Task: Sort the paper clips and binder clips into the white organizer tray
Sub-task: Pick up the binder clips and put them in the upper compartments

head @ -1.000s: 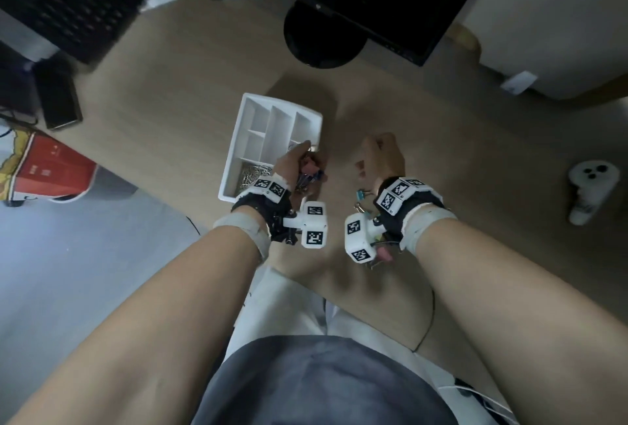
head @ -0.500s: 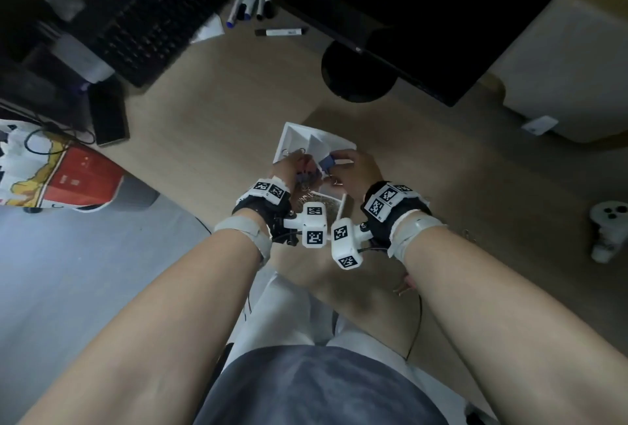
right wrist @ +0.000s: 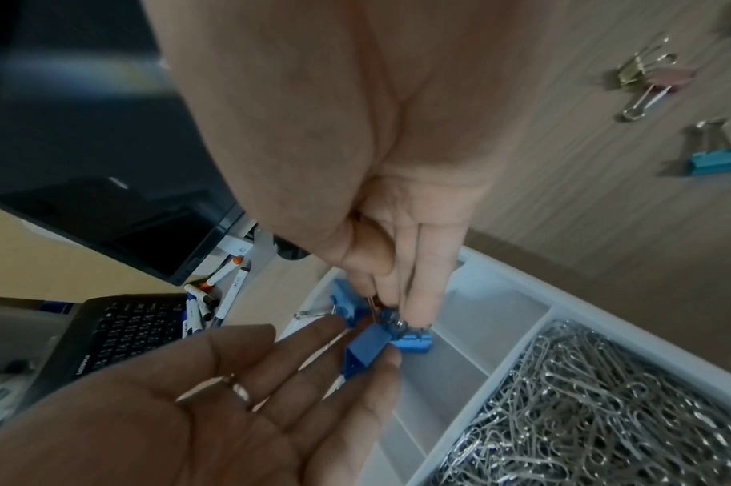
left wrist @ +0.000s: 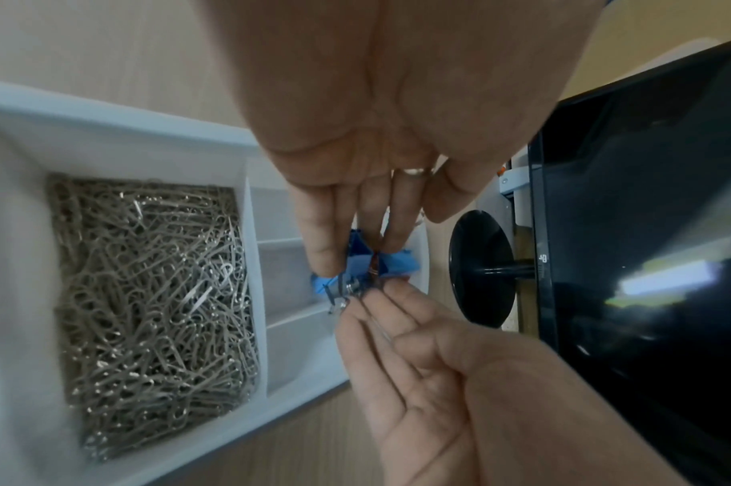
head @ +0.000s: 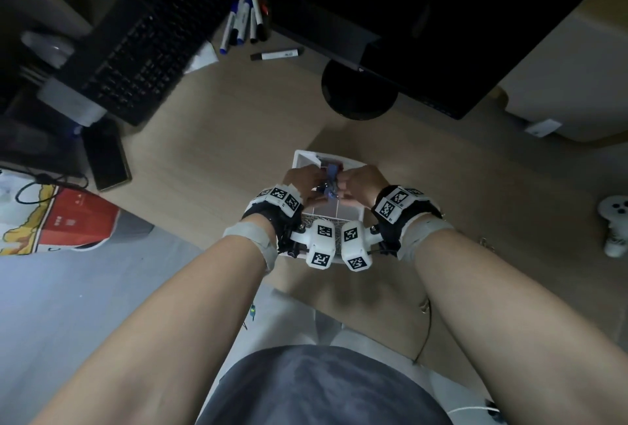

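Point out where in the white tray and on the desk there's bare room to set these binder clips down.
In the white organizer tray, the small compartments beside the paper clips look bare; the big one is packed. Open desk lies between tray and keyboard. Crowded: both hands pinch blue binder clips over the tray's far end; loose clips lie to its right.

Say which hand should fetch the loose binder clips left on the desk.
Right. The loose clips lie on the desk on the right hand's side; the left hand is across the tray from them. Both hold blue clips now.
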{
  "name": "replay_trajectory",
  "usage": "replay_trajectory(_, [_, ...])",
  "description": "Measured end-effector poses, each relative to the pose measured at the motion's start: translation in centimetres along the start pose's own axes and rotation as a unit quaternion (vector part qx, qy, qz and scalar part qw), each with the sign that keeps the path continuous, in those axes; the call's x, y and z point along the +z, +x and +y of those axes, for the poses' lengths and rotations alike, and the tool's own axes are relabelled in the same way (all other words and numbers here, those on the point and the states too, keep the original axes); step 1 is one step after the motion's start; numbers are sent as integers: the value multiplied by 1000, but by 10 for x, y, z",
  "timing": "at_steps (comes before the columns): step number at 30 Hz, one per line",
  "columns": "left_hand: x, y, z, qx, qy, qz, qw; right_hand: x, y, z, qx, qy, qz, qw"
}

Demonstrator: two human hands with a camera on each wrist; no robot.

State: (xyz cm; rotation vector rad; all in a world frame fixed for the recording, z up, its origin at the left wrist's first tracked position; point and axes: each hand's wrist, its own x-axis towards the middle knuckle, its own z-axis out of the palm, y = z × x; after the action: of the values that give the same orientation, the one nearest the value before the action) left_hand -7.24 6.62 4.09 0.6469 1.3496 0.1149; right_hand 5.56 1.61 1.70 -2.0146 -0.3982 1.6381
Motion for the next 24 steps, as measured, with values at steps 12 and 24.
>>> replay_trajectory(12, [10, -25, -19, -18, 8, -40, 999, -56, -32, 49, 3, 50, 63, 997])
replay_trajectory(24, [101, -42, -48, 91, 244, 166, 951, -159, -75, 137, -16, 2, 129, 991])
